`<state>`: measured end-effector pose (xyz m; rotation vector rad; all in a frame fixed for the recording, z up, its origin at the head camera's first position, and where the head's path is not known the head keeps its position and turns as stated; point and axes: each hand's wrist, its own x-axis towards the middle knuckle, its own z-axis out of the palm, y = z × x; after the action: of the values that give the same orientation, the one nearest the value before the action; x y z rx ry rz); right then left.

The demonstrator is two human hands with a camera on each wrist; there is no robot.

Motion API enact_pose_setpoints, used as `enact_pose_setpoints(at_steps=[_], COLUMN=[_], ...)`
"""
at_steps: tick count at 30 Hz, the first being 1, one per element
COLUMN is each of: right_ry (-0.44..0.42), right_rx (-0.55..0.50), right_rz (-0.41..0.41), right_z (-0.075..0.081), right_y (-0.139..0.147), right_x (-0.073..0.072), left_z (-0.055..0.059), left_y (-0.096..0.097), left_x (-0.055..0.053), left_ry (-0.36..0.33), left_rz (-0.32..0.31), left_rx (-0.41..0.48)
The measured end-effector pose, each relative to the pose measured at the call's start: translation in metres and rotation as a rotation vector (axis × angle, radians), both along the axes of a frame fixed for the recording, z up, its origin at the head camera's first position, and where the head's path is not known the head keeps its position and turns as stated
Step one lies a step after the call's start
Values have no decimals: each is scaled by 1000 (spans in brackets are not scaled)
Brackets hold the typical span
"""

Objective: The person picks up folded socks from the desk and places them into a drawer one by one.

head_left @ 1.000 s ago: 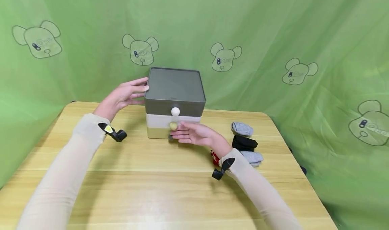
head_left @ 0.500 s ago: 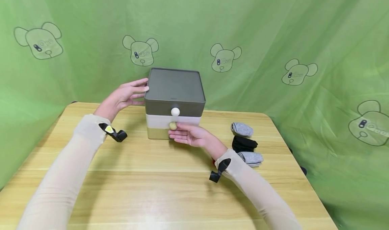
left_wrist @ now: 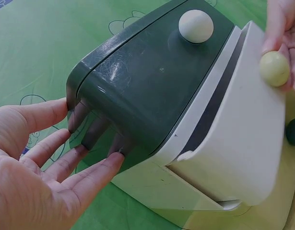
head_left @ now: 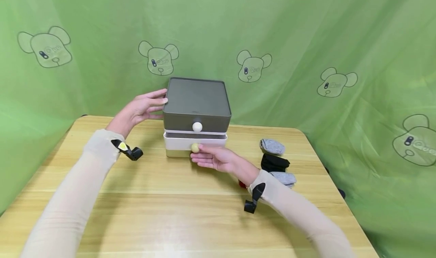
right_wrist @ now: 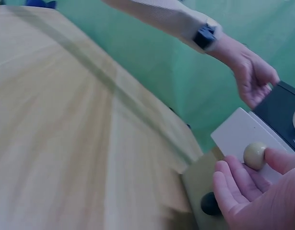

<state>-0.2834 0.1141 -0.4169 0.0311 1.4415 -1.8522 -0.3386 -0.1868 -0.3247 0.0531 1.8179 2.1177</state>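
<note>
A three-tier drawer box (head_left: 197, 95) with a dark grey top drawer stands near the back of the table. Its white middle drawer (head_left: 177, 141) sticks out a little, leaving a dark gap above its front. My right hand (head_left: 218, 159) holds that drawer's pale yellow knob (right_wrist: 254, 155), thumb at one side and fingers underneath. My left hand (head_left: 141, 105) rests its spread, fairly straight fingertips on the box's left side, seen closely as fingers (left_wrist: 94, 175) in the left wrist view. Above is the top drawer's white knob (left_wrist: 196, 26); below, the beige drawer's dark knob (right_wrist: 210, 203).
Right of the box, rolled socks lie in a row: a grey roll (head_left: 272, 146), a black roll (head_left: 274, 162) and another grey roll (head_left: 284, 178). A red item (head_left: 242, 184) is mostly hidden by my right wrist. A green curtain (head_left: 211, 27) hangs behind the wooden table (head_left: 163, 212).
My right hand has moved from beside the yellow knob to grip it, then slightly toward me. The white middle drawer has slid partly out. My left hand has stayed against the box.
</note>
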Motion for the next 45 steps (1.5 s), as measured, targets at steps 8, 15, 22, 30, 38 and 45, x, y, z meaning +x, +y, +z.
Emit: enact_pose_setpoints(at_steps=[8, 15, 22, 30, 38, 45], right_ry=[68, 107, 131, 109, 113, 113], right_rx=[47, 66, 72, 73, 73, 150], right_rz=[14, -2, 6, -2, 12, 103], right_z=[4, 1, -2, -1, -6, 0], right_y=[2, 3, 6, 9, 10, 13], right_x=[40, 70, 94, 111, 115, 113], left_z=[1, 0, -1, 0, 0, 1], left_y=[0, 0, -1, 1, 2, 1], left_x=[0, 2, 3, 1, 1, 2], left_ry=[6, 9, 32, -10, -13, -5], left_rz=[-3, -7, -20, 8, 7, -8], left_rx=[-15, -36, -59, -18, -17, -27])
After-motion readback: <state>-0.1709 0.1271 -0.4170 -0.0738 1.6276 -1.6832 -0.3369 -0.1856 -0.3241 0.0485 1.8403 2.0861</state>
